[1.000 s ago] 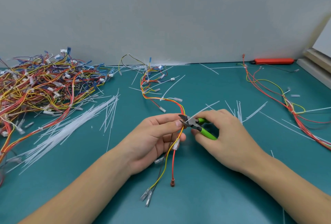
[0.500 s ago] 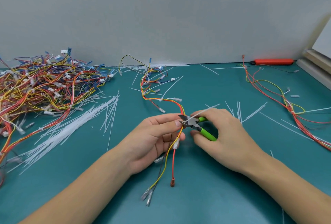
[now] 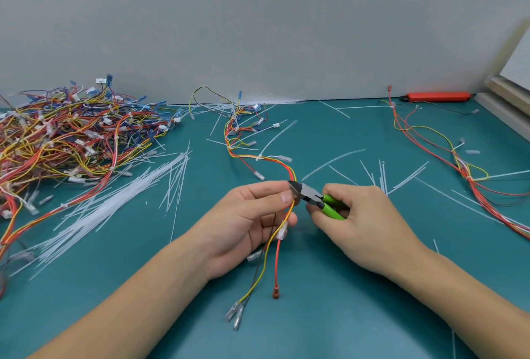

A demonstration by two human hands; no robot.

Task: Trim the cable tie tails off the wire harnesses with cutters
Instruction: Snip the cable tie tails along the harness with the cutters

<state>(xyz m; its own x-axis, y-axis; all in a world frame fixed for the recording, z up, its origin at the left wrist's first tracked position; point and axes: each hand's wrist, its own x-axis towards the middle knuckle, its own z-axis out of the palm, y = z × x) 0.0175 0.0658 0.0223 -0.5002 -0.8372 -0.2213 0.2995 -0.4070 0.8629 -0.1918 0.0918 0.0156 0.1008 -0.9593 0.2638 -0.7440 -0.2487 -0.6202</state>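
Pinching one harness (image 3: 289,209) between thumb and fingers, my left hand (image 3: 246,224) is holding it just above the mat (image 3: 329,315), its three loose wires hanging toward me. My right hand (image 3: 364,226) is gripping one pair of cutters (image 3: 314,198) by the green handles, blades touching the harness beside my left thumb. One pile (image 3: 71,138) is lying far left, another harness (image 3: 459,163) far right, and cut tails (image 3: 114,203) too many to count are littering the mat. Since half a second ago, a long tail (image 3: 332,161) has come off and is lying blurred behind the cutters.
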